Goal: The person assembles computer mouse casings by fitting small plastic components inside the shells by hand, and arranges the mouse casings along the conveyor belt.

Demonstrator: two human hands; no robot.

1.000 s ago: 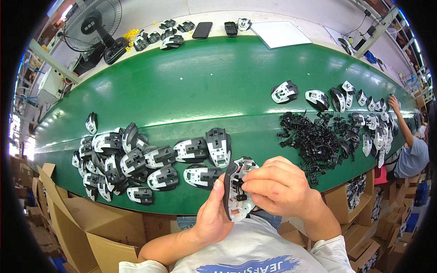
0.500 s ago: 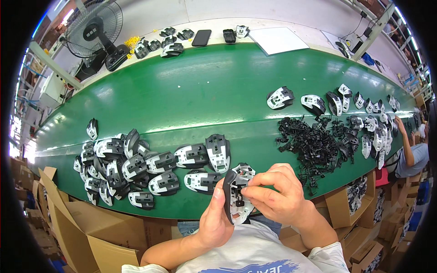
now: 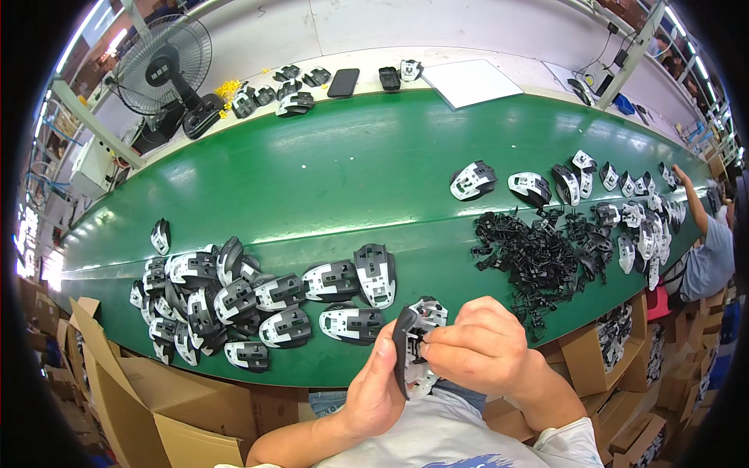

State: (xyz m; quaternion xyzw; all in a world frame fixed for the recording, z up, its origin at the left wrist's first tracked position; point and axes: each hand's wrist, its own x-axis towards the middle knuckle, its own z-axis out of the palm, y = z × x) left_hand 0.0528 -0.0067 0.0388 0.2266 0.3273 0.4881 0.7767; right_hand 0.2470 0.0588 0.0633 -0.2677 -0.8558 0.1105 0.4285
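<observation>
In my left hand [image 3: 376, 390] is a black-and-white computer mouse shell [image 3: 402, 347], stood on edge in front of my body with its hollow inside facing right. My left fingers are wrapped behind it, with the thumb along its black outer side. My right hand [image 3: 482, 343] is closed in a pinch against the inside of the shell. A small black plastic part shows at those fingertips, mostly covered by them. Left of my hands lies a heap of similar mouse shells [image 3: 207, 300]. To the right is a tangled pile of small black plastic parts [image 3: 530, 257].
The green work surface [image 3: 335, 195] carries more shells [image 3: 473, 181] at the right. Behind it, a shelf holds a fan [image 3: 162, 70], a phone [image 3: 343, 83] and a white sheet [image 3: 473, 84]. Open cardboard boxes [image 3: 168, 390] stand below the near edge. Another person [image 3: 706, 257] sits far right.
My hands and the mouse shell sit slightly lower and further right in view. The right fingertips have stayed pinched at the shell's inside. At far right, the other person's arm reaches further out.
</observation>
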